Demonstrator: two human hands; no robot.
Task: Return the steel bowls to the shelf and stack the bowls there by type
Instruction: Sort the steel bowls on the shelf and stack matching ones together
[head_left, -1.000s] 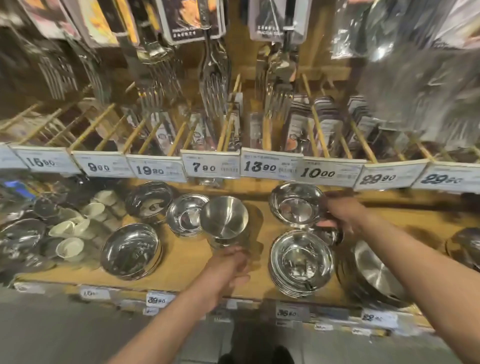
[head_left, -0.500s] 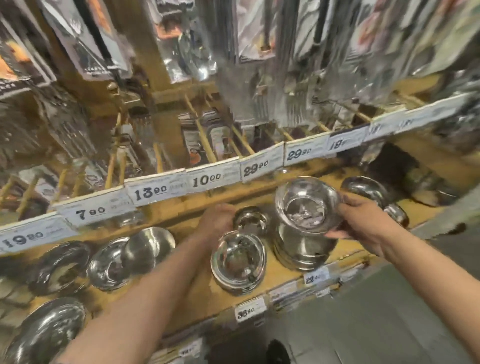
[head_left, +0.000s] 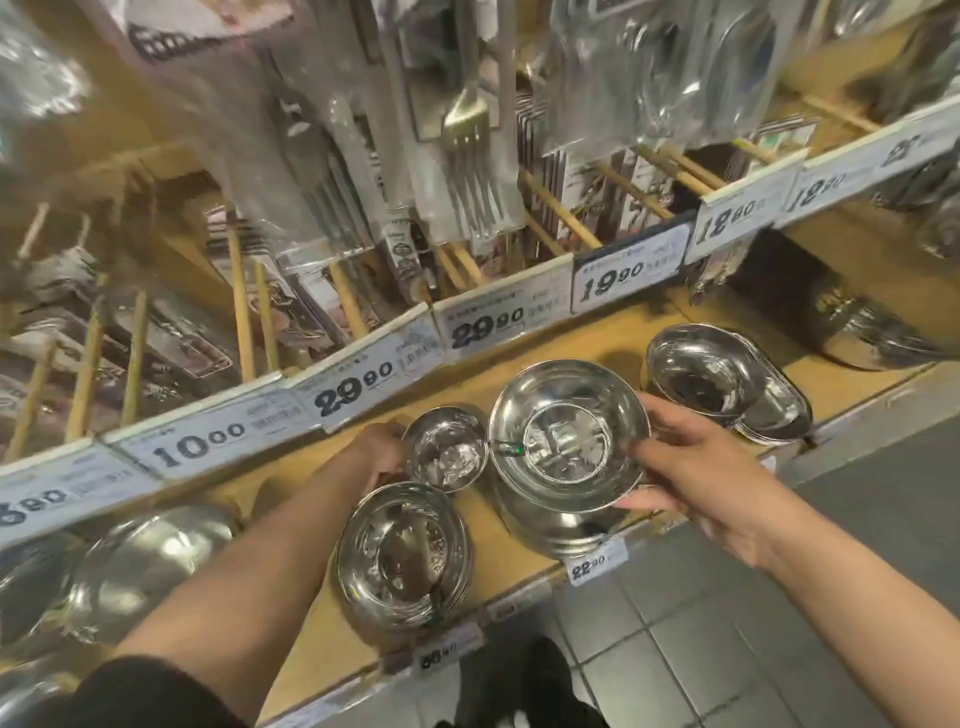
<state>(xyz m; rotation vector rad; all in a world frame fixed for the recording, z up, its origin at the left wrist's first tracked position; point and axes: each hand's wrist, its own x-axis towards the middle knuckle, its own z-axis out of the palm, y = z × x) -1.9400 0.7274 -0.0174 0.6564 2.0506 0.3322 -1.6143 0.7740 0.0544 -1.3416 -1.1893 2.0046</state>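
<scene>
The right hand (head_left: 696, 478) grips the rim of a wide steel bowl (head_left: 569, 434), thumb on the near rim and fingers (head_left: 660, 415) curled over its right edge; the bowl sits on top of a stack of like bowls (head_left: 550, 538) at the front edge of the wooden shelf (head_left: 322, 660). The left hand (head_left: 376, 449) reaches further back on the shelf and touches the left side of a small bowl (head_left: 445, 449), which stands just beside the wide bowl; its fingers are hidden behind the bowl, so I cannot tell whether they grip it. A medium bowl (head_left: 405, 553) sits near the front edge, in front of the small one. Another stack of bowls (head_left: 727, 384) stands to the right, apart from the hands. Price tags (head_left: 358, 395) line the rail above the shelf
</scene>
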